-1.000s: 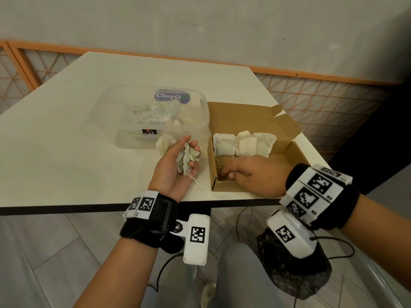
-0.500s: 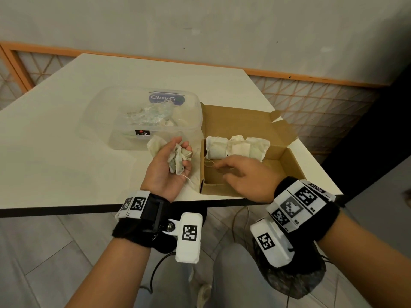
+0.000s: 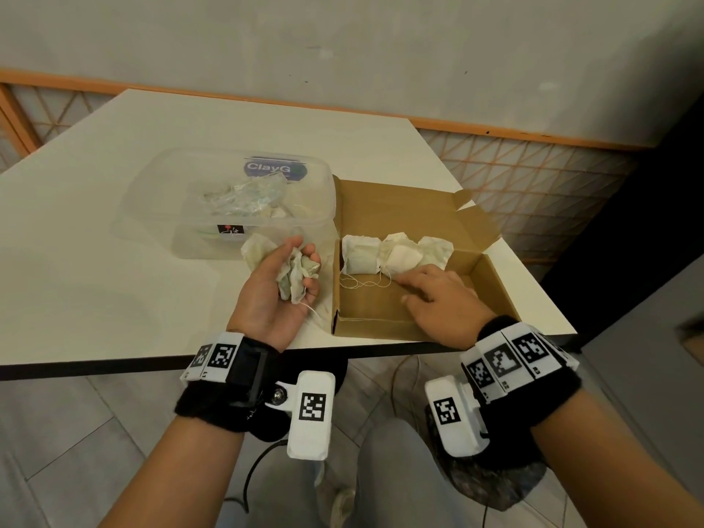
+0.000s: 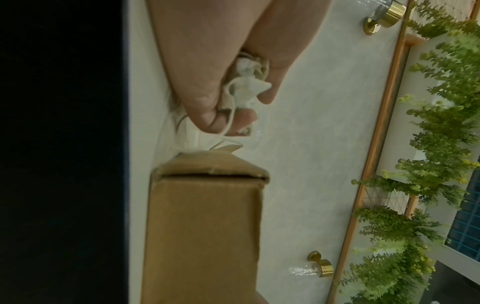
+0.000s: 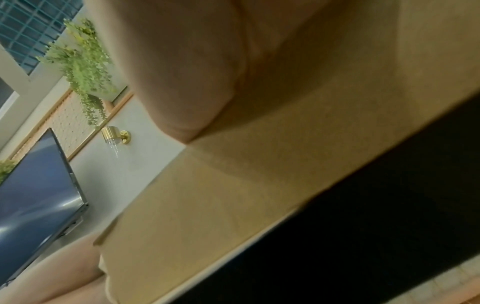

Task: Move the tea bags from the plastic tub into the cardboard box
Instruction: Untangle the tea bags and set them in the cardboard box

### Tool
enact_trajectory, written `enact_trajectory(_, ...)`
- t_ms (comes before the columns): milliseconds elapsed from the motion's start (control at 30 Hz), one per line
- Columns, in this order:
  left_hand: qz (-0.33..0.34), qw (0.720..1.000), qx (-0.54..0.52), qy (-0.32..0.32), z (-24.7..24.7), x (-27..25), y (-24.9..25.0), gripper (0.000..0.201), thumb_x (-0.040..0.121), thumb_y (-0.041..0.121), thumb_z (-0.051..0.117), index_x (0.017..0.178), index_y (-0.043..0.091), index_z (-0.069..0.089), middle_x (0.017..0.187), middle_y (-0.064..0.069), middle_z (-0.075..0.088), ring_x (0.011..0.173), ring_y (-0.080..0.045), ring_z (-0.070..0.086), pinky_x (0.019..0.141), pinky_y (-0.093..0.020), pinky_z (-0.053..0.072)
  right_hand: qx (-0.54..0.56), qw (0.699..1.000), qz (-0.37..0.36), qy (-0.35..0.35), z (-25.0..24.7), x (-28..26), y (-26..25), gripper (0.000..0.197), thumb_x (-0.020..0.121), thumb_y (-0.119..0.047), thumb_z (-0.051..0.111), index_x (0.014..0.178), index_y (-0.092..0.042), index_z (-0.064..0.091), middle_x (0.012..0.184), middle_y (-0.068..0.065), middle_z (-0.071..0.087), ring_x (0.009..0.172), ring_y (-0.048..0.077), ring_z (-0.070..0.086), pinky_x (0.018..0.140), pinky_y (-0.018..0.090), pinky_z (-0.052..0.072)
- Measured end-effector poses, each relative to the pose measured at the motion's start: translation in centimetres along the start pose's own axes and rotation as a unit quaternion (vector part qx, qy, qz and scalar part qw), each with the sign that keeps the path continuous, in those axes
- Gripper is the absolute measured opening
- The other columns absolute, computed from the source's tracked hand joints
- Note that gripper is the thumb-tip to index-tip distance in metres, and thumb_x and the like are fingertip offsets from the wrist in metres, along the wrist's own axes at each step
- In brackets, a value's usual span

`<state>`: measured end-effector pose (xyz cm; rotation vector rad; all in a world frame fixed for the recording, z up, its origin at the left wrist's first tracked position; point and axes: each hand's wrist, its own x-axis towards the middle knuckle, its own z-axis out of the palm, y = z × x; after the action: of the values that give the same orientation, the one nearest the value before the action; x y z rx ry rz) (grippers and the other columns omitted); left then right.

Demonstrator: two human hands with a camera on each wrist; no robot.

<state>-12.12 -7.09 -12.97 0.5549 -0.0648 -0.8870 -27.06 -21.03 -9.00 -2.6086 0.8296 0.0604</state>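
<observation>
My left hand (image 3: 295,270), palm up on the table between tub and box, grips a crumpled bunch of tea bags (image 3: 293,278); a string hangs from it. The left wrist view shows the fingers (image 4: 205,107) curled round those bags (image 4: 244,88), beside the box (image 4: 207,226). The clear plastic tub (image 3: 160,207) holds more tea bags (image 3: 244,200). Three tea bags (image 3: 396,253) stand in a row at the back of the open cardboard box (image 3: 373,327). My right hand (image 3: 404,287) lies inside the box, its fingers straight, the index tip at the middle bag.
The tub and box sit side by side near the front right corner of the white table (image 3: 95,283). The box lid (image 3: 400,207) stands open toward the back. An orange-framed lattice rail (image 3: 533,173) runs behind. In the right wrist view only my palm (image 5: 194,61) and cardboard (image 5: 259,185) show, blurred.
My right hand has slid from the box's front left corner to the right, up to the row of bags. The left hand has kept still with its bunch.
</observation>
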Motion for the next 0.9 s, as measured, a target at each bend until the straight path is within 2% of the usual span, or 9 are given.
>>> enact_trajectory(167,0.004,1.000,0.009,0.007,0.24,-0.14,-0.03,0.024,0.073,0.022,0.062,0.096,0.014,0.060,0.086,-0.003,0.060,0.076,-0.012,0.056,0.046,-0.014,0.044,-0.016,1.000,-0.019,0.004,0.18,0.04,0.22,0.041,0.096,-0.031,0.037,0.137,-0.036,0.040,0.142,-0.019,0.032,0.128,0.015,0.025,0.109,0.040,0.021)
enact_trajectory(233,0.004,1.000,0.010,0.007,0.28,-0.18,-0.04,0.024,0.073,0.022,0.063,0.096,0.014,0.060,0.086,-0.003,0.060,0.076,-0.012,0.056,0.046,-0.014,0.044,-0.004,0.999,-0.025,0.030,0.24,-0.03,0.26,0.039,0.095,-0.030,0.041,0.133,-0.038,0.044,0.141,-0.021,0.031,0.127,0.013,0.025,0.106,0.039,0.020)
enact_trajectory(300,0.002,1.000,0.009,0.008,0.29,-0.21,0.01,0.023,0.073,0.022,0.063,0.095,0.015,0.060,0.086,-0.003,0.060,0.076,-0.011,0.056,0.046,-0.014,0.044,0.018,0.997,-0.020,0.071,0.23,-0.12,0.21,0.038,0.092,-0.030,0.047,0.129,-0.038,0.046,0.140,-0.020,0.032,0.128,0.013,0.025,0.105,0.039,0.020)
enact_trajectory(367,0.001,1.000,0.009,0.006,0.29,-0.22,0.03,0.023,0.073,0.022,0.063,0.095,0.015,0.060,0.085,-0.003,0.060,0.075,-0.011,0.057,0.046,-0.014,0.045,0.012,0.997,-0.008,0.082,0.29,-0.15,0.14,0.043,0.091,-0.033,0.048,0.134,-0.035,0.041,0.143,-0.017,0.029,0.130,0.014,0.024,0.107,0.041,0.019)
enact_trajectory(467,0.002,1.000,0.012,0.006,0.25,-0.16,0.00,0.023,0.074,0.021,0.062,0.096,0.015,0.059,0.085,-0.003,0.060,0.076,-0.012,0.057,0.045,-0.015,0.045,-0.004,0.998,-0.004,0.065,0.34,-0.19,0.04,0.049,0.093,-0.035,0.044,0.140,-0.037,0.032,0.145,-0.015,0.029,0.132,0.016,0.022,0.107,0.042,0.018)
enact_trajectory(667,0.003,1.000,0.009,-0.001,0.05,0.08,-0.09,0.022,0.075,0.021,0.062,0.096,0.014,0.059,0.084,-0.004,0.060,0.075,-0.012,0.058,0.044,-0.015,0.044,-0.036,0.999,0.033,-0.002,0.09,-0.02,-0.22,0.044,0.095,-0.039,0.033,0.137,-0.053,0.027,0.135,-0.006,0.033,0.127,0.019,0.023,0.104,0.040,0.019)
enact_trajectory(800,0.002,1.000,0.008,-0.003,0.02,0.16,-0.11,0.022,0.075,0.021,0.061,0.096,0.015,0.059,0.084,-0.003,0.060,0.074,-0.012,0.058,0.045,-0.014,0.044,-0.056,0.997,0.052,-0.001,0.20,0.03,-0.47,0.046,0.094,-0.042,0.031,0.139,-0.051,0.026,0.131,-0.002,0.033,0.125,0.020,0.025,0.104,0.041,0.020)
enact_trajectory(900,-0.001,1.000,0.004,-0.006,0.05,0.08,-0.08,0.023,0.075,0.023,0.061,0.096,0.015,0.058,0.085,-0.003,0.059,0.073,-0.011,0.058,0.045,-0.014,0.044,-0.060,0.997,0.051,0.024,0.42,-0.04,-0.31,0.044,0.092,-0.049,0.034,0.137,-0.048,0.032,0.125,-0.002,0.033,0.121,0.019,0.027,0.102,0.039,0.022)
